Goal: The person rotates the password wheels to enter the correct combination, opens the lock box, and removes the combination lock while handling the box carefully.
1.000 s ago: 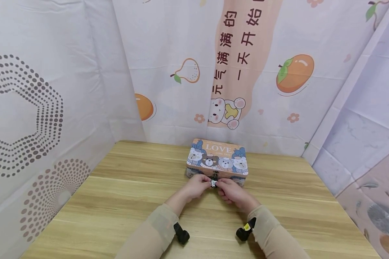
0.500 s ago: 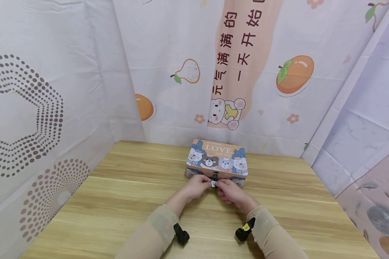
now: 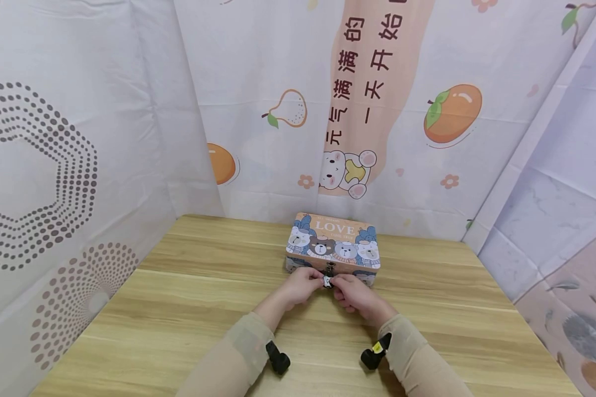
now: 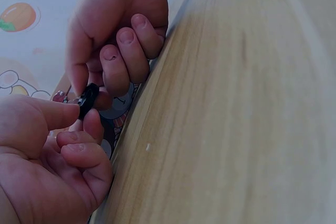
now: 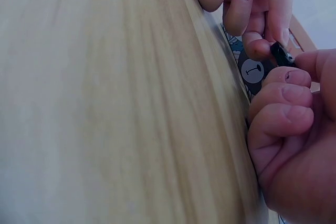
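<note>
A rectangular box [image 3: 334, 242], printed with bears and the word LOVE, stands on the wooden table with its lid down. At the clasp on its front is a small padlock [image 3: 327, 282], pale-faced with a dark body. My left hand [image 3: 300, 286] pinches one side of it between thumb and forefinger. From the other side my right hand [image 3: 356, 294] does the same, its remaining fingers curled in. Up close in the left wrist view, the dark padlock [image 4: 88, 100] sits between both hands' fingertips, which cover much of it.
The wooden table [image 3: 218, 325] extends in front of the box and to both sides. Behind it hangs a white curtain [image 3: 258, 55] printed with fruit and characters, and more cloth hangs at left and right. A black strap device [image 3: 278, 359] is on each forearm.
</note>
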A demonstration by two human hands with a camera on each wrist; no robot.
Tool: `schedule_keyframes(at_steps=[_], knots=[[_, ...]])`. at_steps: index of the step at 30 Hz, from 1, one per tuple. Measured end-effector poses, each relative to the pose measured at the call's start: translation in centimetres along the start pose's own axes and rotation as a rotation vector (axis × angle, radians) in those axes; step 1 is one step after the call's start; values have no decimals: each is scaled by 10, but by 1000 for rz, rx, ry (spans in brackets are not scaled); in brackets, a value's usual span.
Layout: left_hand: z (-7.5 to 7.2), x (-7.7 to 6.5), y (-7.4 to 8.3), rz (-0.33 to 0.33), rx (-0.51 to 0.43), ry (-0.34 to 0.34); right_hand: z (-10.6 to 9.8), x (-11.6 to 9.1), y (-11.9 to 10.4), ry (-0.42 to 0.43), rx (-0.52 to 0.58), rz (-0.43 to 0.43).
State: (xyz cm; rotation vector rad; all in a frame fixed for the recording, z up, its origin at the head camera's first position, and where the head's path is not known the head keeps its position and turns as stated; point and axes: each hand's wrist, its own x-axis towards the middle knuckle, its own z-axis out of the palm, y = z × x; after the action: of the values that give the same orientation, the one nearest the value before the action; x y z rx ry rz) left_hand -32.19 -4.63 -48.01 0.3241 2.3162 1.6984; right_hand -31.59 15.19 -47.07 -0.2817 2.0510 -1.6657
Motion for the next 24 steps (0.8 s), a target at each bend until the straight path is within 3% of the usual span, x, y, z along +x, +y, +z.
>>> schedule_keyframes(at_steps=[16, 24], knots=[[-2, 2, -1, -6, -13, -7, -6, -4, -2, -22, 33, -28], [-1, 3, -2, 9, -25, -13, -15, -10, 1, -18, 57, 0]])
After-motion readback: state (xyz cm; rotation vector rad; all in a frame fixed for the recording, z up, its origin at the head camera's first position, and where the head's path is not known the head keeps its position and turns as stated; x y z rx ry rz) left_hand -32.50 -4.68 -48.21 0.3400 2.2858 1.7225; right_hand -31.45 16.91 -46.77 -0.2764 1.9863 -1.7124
